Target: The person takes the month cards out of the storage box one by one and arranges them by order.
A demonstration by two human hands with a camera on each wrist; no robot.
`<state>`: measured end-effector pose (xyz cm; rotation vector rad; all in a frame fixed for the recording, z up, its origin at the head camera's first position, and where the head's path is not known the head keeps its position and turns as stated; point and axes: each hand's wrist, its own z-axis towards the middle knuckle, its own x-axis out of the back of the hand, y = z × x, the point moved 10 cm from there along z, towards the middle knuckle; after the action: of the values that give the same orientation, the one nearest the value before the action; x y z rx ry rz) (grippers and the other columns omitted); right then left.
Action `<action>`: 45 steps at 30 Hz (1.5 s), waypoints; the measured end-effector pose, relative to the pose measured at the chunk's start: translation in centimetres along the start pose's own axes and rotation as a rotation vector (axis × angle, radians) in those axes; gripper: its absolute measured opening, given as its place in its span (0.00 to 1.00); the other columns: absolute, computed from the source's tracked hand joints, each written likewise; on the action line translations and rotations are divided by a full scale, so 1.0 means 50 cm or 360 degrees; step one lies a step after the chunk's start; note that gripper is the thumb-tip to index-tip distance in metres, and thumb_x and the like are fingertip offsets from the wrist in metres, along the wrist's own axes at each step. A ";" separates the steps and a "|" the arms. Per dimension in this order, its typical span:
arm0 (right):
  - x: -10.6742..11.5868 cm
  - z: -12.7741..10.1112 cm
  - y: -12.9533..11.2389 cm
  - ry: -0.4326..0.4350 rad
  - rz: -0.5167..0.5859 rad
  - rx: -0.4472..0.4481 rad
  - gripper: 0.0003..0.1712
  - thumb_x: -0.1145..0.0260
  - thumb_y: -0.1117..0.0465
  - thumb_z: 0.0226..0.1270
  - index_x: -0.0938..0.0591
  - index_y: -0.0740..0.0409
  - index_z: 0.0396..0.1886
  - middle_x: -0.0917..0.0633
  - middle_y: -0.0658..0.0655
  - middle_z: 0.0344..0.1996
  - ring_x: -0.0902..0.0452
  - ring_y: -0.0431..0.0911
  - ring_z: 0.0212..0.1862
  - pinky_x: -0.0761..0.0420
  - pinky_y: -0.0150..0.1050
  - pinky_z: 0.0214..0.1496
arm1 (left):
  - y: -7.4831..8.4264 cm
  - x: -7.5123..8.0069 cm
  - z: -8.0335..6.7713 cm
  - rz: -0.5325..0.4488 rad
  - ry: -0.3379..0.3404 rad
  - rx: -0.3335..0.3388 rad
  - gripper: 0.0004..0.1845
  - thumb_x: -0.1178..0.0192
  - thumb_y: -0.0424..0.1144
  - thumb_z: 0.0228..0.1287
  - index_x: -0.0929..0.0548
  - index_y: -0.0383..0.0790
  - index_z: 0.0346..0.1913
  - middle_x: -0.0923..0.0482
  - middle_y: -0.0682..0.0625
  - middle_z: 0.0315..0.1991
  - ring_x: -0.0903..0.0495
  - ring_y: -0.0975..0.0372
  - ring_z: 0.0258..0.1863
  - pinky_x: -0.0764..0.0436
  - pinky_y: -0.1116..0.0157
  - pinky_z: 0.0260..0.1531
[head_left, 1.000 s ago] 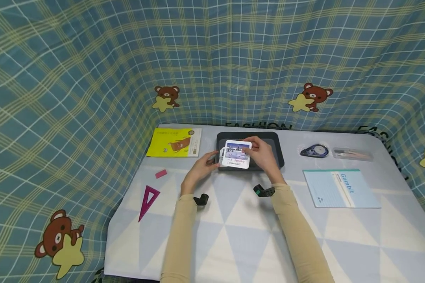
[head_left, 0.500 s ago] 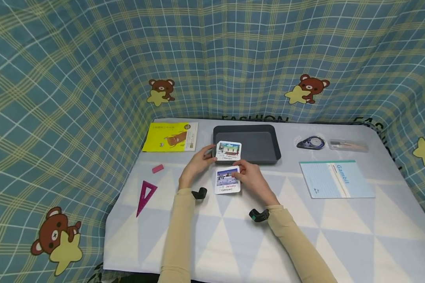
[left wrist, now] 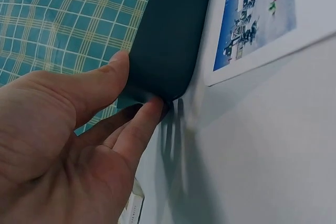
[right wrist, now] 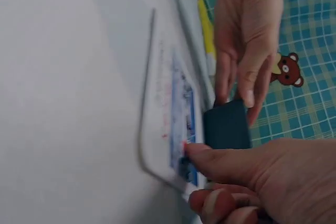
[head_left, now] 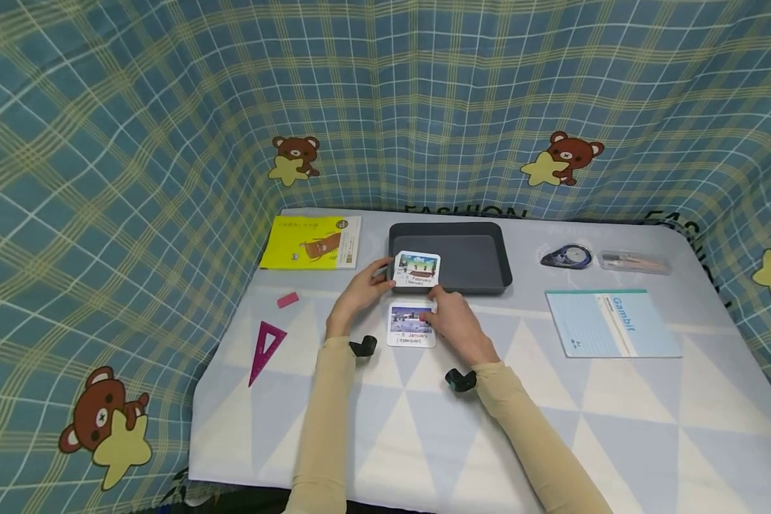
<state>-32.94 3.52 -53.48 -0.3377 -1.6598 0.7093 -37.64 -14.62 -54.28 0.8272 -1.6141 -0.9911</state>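
A dark grey tray [head_left: 472,257] stands toward the back of the table. My left hand [head_left: 358,293] grips its front left corner, thumb [left wrist: 118,72] against the wall and fingers at the lower edge. The picture card lettered February [head_left: 417,265] shows in the tray's front left part. Just in front of the tray is the January picture card [head_left: 403,321], held flat close over the table. My right hand [head_left: 457,325] pinches this card at its right edge, thumb [right wrist: 210,156] on the printed face and fingers curled at the border.
At the back left lies a yellow book [head_left: 308,243], with a pink eraser [head_left: 288,300] and a magenta set square [head_left: 266,350] in front. On the right are a correction tape [head_left: 567,257], a clear case [head_left: 634,262] and a blue notebook [head_left: 610,323]. Checked cloth [head_left: 385,107] hangs behind.
My right hand has drawn the January card out over the tray's front edge toward me and levelled it, uncovering the February card. My left hand has stayed at the tray's left corner.
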 end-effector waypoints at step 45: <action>0.072 0.149 -0.005 0.0243 0.0167 0.0006 0.47 0.21 0.50 0.60 0.38 0.59 0.71 0.19 0.65 0.48 0.19 0.56 0.43 0.19 0.51 0.38 | -0.003 0.014 -0.010 -0.0019 0.0015 0.0086 0.34 0.35 0.39 0.71 0.33 0.56 0.77 0.41 0.43 0.78 0.31 0.48 0.71 0.32 0.51 0.70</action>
<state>-40.84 3.47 -51.05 -0.4676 -1.5044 0.7459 -37.29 -15.42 -54.06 0.8779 -1.6361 -0.9541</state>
